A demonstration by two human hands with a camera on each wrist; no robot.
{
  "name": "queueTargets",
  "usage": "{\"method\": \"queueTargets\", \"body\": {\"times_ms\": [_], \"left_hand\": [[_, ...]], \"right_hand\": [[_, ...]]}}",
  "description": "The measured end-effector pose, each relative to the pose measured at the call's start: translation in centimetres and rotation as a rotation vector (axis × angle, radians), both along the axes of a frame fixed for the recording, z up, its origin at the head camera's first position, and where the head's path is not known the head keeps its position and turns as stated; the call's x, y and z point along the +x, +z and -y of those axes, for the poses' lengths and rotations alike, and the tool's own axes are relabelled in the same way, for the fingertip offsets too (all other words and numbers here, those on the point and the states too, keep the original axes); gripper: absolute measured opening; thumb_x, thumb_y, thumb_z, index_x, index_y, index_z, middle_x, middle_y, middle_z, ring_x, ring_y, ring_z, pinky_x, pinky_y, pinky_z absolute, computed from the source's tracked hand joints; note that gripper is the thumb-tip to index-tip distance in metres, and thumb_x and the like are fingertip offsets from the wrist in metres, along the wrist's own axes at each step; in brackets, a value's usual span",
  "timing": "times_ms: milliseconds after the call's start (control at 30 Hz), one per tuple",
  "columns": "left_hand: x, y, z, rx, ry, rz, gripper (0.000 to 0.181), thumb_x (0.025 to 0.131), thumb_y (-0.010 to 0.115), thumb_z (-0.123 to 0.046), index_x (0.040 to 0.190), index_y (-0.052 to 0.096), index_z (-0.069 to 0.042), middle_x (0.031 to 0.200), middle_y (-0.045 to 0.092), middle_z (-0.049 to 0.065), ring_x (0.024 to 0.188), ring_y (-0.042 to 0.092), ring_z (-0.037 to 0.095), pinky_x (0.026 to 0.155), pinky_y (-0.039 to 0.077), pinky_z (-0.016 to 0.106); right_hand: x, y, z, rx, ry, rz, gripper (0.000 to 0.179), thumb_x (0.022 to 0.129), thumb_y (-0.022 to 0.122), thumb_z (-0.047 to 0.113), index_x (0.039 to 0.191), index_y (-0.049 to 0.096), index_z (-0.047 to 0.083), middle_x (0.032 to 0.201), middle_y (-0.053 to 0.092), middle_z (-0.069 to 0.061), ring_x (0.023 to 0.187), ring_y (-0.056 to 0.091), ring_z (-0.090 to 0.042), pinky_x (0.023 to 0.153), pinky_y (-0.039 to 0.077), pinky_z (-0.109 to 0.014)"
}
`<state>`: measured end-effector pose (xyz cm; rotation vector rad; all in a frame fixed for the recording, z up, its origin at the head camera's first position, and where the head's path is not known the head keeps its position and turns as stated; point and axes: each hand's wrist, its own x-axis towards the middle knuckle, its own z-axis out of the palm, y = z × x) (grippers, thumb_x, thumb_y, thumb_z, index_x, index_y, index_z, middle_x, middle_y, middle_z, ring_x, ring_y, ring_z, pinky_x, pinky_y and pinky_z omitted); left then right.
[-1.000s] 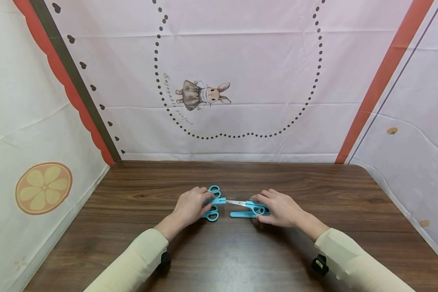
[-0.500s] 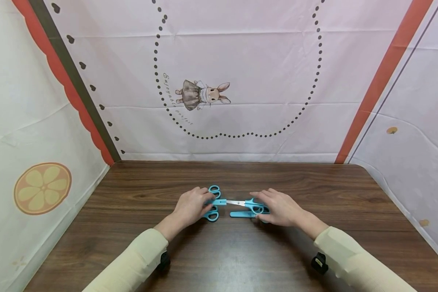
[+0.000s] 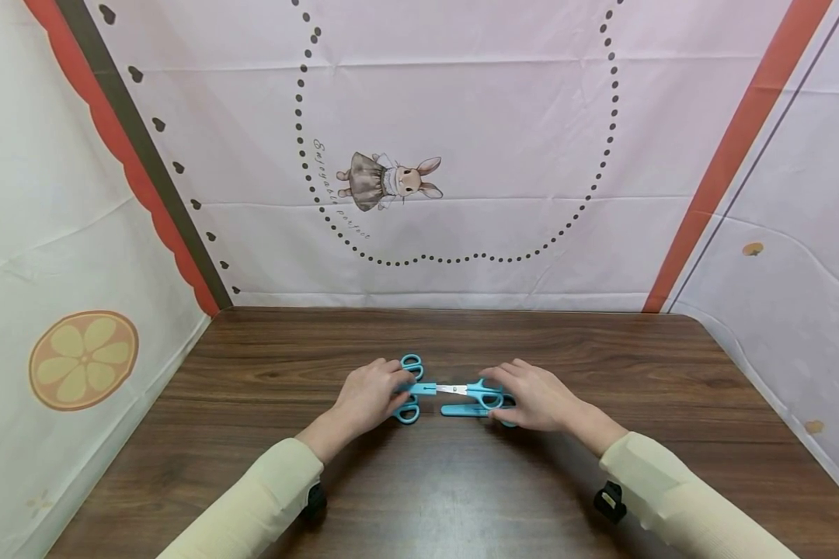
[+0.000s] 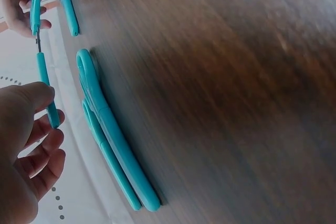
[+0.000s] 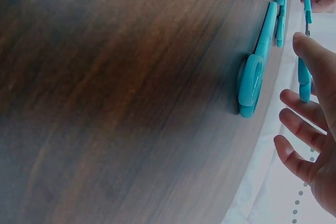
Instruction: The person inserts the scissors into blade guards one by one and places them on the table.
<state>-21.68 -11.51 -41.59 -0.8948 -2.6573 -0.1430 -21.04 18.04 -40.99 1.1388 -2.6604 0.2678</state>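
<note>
My left hand (image 3: 369, 396) pinches a light-blue blade cover (image 3: 425, 388) between thumb and fingers. Opposite it, my right hand (image 3: 537, 397) holds a pair of scissors (image 3: 477, 390) by its light-blue handles, thumb on one side and fingers on the other. The tips of the metal blades (image 3: 453, 390) are inside the cover's mouth, and a short stretch of blade shows between the two hands. In the left wrist view, the cover (image 4: 43, 69) and scissors (image 4: 35, 14) line up, raised off the table.
Two more light-blue scissors, one (image 3: 412, 365) behind and one (image 3: 408, 411) in front, lie partly under my left hand. Another covered pair (image 3: 464, 410) lies below my right hand on the brown wooden table (image 3: 433, 481). A printed cloth (image 3: 517, 155) hangs around the table's back and sides.
The scissors have shifted slightly left and the cover slightly right, so less blade shows between them. Both hands keep their hold; the other scissors stay where they were.
</note>
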Motion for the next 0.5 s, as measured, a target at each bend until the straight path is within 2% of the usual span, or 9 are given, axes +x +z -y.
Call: {"method": "queueTargets", "body": {"times_ms": [167, 367, 500], "left_hand": [[0.09, 0.10, -0.15, 0.016, -0.020, -0.004, 0.017, 0.080, 0.071, -0.027, 0.097, 0.070, -0.021, 0.084, 0.061, -0.008, 0.068, 0.049, 0.007, 0.051, 0.039, 0.020], [0.07, -0.10, -0.40, 0.011, -0.028, -0.012, 0.017, 0.081, 0.070, -0.028, 0.097, 0.069, -0.021, 0.085, 0.060, -0.008, 0.069, 0.050, 0.007, 0.052, 0.040, 0.021], [0.21, -0.22, -0.52, 0.020, -0.045, -0.022, 0.017, 0.081, 0.070, -0.028, 0.096, 0.069, -0.020, 0.086, 0.061, -0.007, 0.069, 0.050, 0.007, 0.052, 0.040, 0.020]], "right_hand": [[0.10, 0.07, -0.05, -0.005, -0.001, 0.010, 0.056, 0.079, 0.069, 0.039, 0.125, 0.054, 0.011, 0.108, 0.063, 0.001, 0.094, 0.059, -0.018, 0.088, 0.045, -0.043], [0.15, -0.09, 0.00, -0.029, -0.006, 0.003, 0.056, 0.078, 0.071, 0.039, 0.125, 0.055, 0.013, 0.106, 0.063, 0.003, 0.088, 0.057, -0.014, 0.069, 0.048, -0.032], [0.20, -0.27, 0.10, -0.035, -0.011, 0.010, 0.057, 0.077, 0.071, 0.041, 0.125, 0.055, 0.015, 0.107, 0.062, 0.004, 0.088, 0.056, -0.012, 0.066, 0.047, -0.030]]}}
